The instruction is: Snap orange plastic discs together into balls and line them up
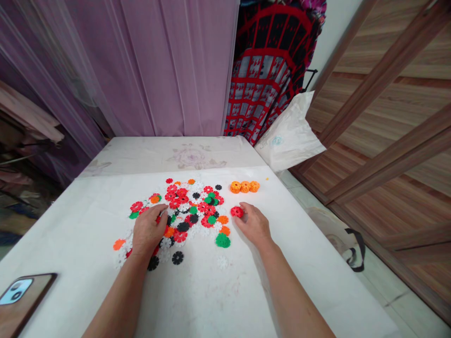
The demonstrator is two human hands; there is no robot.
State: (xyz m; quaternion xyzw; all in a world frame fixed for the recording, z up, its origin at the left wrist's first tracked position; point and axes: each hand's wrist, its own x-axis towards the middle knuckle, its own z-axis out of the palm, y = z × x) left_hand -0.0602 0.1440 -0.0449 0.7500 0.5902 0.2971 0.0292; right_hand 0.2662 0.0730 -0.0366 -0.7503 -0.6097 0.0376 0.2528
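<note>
A loose pile of flower-shaped plastic discs (pixel 181 193) in red, white, black, green and orange is spread over the white table. My left hand (pixel 150 227) rests at the pile's left side, its thumb and fingers apart over the discs; part of the pile is hidden beneath it. To the right of the pile, my right hand (pixel 254 223) grips a small stack of red flower discs (pixel 237 212) between thumb and fingers, low over the table. Just beyond that hand, three short stacks of orange flower discs (pixel 245 187) stand side by side in a row.
A phone (pixel 30 300) lies at the table's (pixel 197 300) near left corner. Single black (pixel 178 257) and white (pixel 222 262) discs lie in front of the pile. A white bag (pixel 289 134) hangs by the far right edge. Purple curtains (pixel 169 70) and wooden doors (pixel 387 117) stand around.
</note>
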